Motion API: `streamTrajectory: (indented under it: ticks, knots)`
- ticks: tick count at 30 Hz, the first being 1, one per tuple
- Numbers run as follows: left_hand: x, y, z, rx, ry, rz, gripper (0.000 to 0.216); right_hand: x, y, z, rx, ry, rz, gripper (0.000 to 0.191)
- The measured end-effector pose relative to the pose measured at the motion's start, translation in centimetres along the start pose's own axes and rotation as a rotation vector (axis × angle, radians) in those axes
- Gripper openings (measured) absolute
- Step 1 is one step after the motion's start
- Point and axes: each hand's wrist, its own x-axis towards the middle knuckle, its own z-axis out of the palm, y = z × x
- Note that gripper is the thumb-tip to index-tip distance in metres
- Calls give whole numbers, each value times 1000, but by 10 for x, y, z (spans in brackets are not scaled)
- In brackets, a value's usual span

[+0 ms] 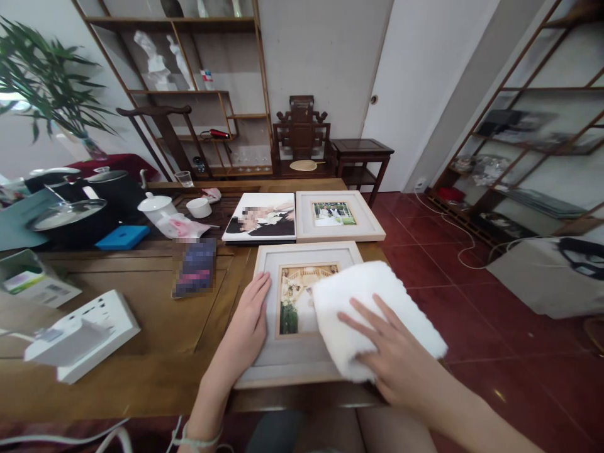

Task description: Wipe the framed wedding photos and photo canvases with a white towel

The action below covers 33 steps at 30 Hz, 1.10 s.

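Note:
A light wooden picture frame (302, 374) with a wide pale mat and a small photo (289, 296) lies flat at the table's near edge. My left hand (245, 321) grips its left side, fingers close together along the border; the thumb is hard to make out. Over the right part of the frame is a thick white towel (406, 308), folded or bunched. My right hand (387, 346) holds this towel against the frame, with fingers spread over the top and the thumb by its near fold. The towel hides the photo's right edge and overhangs the frame's right side.
Behind lie a second framed photo (368, 217) and a white-covered photo album or panel (229, 234). To the left are a power strip (101, 336), a blue box (123, 238), a pan (70, 217) and a white teapot (155, 204). Red floor tiles (491, 321) lie beyond the table's right edge.

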Motion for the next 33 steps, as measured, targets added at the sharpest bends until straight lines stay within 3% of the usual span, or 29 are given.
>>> streamTrajectory:
  ticks: [3,5,10,15,18,23,27,30,33]
  knots:
    - [2,0,-1,-5,0,11,43,-13,-8,-4,37,7,11,30]
    - [3,0,-2,-11,0,26,42,-8,1,-5,29,48,41,35]
    - [4,0,-2,-14,13,45,41,44,55,-1,-99,198,175,41]
    - [4,2,-1,-22,22,7,42,84,78,4,-186,89,165,46]
    - [4,2,0,-21,23,-10,43,74,63,4,-171,24,100,45]
    - [6,0,1,-15,28,-8,43,20,13,2,-72,-12,64,34]
    - [6,-1,2,-9,37,8,43,-15,-25,2,-23,63,17,20]
    - [7,1,1,-5,37,11,42,-20,-33,1,2,104,8,17]
    - [9,2,0,-8,16,23,42,-7,-16,0,27,61,62,28]
